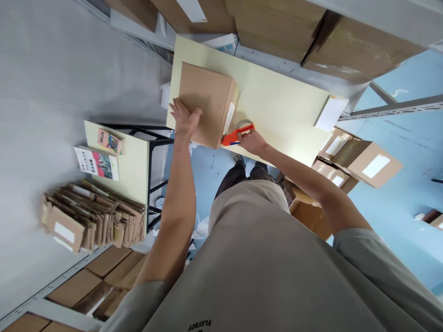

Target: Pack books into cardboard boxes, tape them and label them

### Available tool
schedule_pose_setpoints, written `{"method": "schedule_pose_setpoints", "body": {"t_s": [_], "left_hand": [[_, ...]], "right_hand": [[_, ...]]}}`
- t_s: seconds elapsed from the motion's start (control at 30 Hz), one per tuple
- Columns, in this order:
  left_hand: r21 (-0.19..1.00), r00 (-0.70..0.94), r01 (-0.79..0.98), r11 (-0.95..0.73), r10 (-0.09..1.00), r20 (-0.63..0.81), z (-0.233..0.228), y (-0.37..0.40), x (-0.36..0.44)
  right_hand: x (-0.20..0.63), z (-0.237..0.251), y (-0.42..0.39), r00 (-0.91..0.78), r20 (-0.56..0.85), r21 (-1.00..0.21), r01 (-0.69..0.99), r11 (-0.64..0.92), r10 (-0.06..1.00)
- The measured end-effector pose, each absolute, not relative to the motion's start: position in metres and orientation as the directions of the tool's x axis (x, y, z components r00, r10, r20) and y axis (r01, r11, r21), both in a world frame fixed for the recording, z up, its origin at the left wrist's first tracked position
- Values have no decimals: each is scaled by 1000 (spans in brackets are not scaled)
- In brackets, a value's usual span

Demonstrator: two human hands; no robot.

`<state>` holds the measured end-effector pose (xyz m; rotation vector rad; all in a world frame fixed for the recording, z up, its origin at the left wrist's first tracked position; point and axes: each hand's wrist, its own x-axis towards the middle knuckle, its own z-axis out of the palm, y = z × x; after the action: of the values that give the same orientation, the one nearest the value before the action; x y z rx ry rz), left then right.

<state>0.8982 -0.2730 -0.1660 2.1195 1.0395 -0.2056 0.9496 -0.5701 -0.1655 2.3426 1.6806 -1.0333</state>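
We stand at a pale yellow table (284, 106) with a closed brown box (206, 101) near its left end. Our left hand (185, 117) lies flat on the top of the box at its near left corner, fingers spread and pressing down, gripping nothing. Our right hand (252, 140) is closed around the orange tape gun (237, 134), which sits at the near right edge of the box, its nose touching the side where a strip of white tape (229, 117) runs down. The roll on the gun shows just behind our fingers.

At the far right end of the table a white sheet (331, 113) lies at the edge, well apart from the box. Left of us a smaller table (133, 161) carries two printed booklets (98, 162), and below it a row of brown mailers (93, 216) is stacked on edge. Right of us, open cartons (363, 161) with white labels sit beside the table over the blue floor (408, 203). Metal shelves (311, 27) loaded with big brown cartons run behind the table, and more flat cartons fill the shelf at our lower left
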Motion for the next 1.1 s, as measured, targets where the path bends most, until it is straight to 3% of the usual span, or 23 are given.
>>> {"method": "schedule_pose_setpoints", "body": {"t_s": [0.1,0.23,0.3,0.43,0.53,0.6,0.7,0.77,0.93,1.03,1.1], "left_hand": [[438,570,813,-384,680,-462,-143,-317,945],[337,618,785,-520,618,-486,-134,-382,988],[306,680,713,-631,516,-522,-144,-400,995],[405,808,533,-743,306,-503,-170,-406,994],[377,773,591,-713,365,-519,-175,-403,989],[350,731,650,-675,429,-531,-173,-404,987],[397,711,696,-598,497,-498,-173,-406,986],[455,736,675,-581,485,-472,-177,-406,985],[572,882,455,-682,254,-398,-188,-404,979],[519,861,502,-692,339,-380,-186,-404,973],[486,828,560,-671,425,-366,-183,-405,968]], "right_hand": [[921,-164,-542,147,-537,-350,857,-378,831],[881,-166,-511,209,-514,-395,803,-446,832],[868,-168,-504,247,-510,-417,767,-488,824],[860,-174,-522,269,-520,-413,752,-514,811],[872,-177,-579,284,-578,-380,735,-561,765],[887,-176,-632,310,-666,-310,712,-630,678],[918,-170,-703,412,-731,-168,665,-728,544],[940,-166,-725,489,-709,-107,636,-764,507],[975,-170,-700,545,-634,-112,637,-763,548],[979,-176,-680,530,-623,-133,653,-746,575],[977,-179,-675,456,-634,-208,677,-706,624]]}}
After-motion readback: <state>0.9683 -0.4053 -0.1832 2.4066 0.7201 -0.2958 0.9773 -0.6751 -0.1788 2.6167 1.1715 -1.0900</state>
